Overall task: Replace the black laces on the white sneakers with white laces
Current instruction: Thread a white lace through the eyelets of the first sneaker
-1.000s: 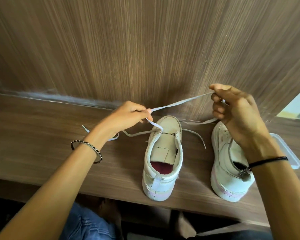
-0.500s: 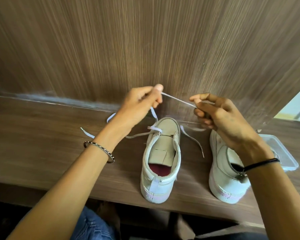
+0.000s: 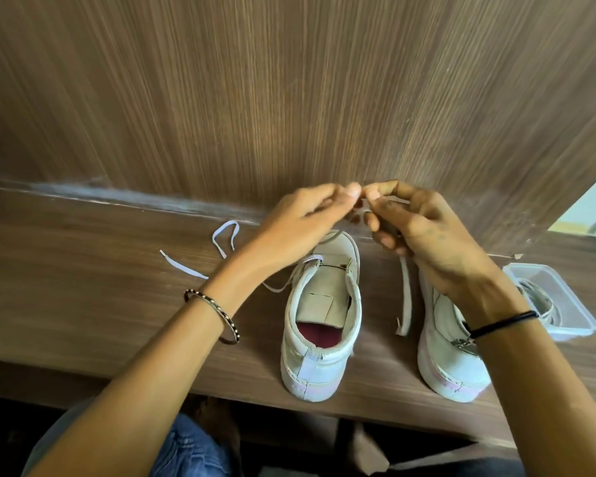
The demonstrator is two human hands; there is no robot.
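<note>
Two white sneakers stand heel-toward-me on the wooden shelf: the left sneaker (image 3: 322, 318) in the middle and the right sneaker (image 3: 451, 359) partly under my right wrist. A white lace (image 3: 406, 297) runs through the left sneaker's front eyelets; one end hangs down between the shoes, the other trails left across the shelf. My left hand (image 3: 307, 218) and my right hand (image 3: 413, 228) meet above the left sneaker's toe, fingertips almost touching, both pinching the lace. No black lace is visible.
A clear plastic container (image 3: 572, 304) with a coiled white lace inside sits at the right, behind the right sneaker. A wooden wall panel (image 3: 289, 98) rises directly behind the shelf. The shelf's front edge (image 3: 152, 380) runs just below the sneakers' heels.
My hands have come together above the left sneaker's toe; a second ago they were spread apart with the lace stretched between them. The free lace end now hangs between the shoes.
</note>
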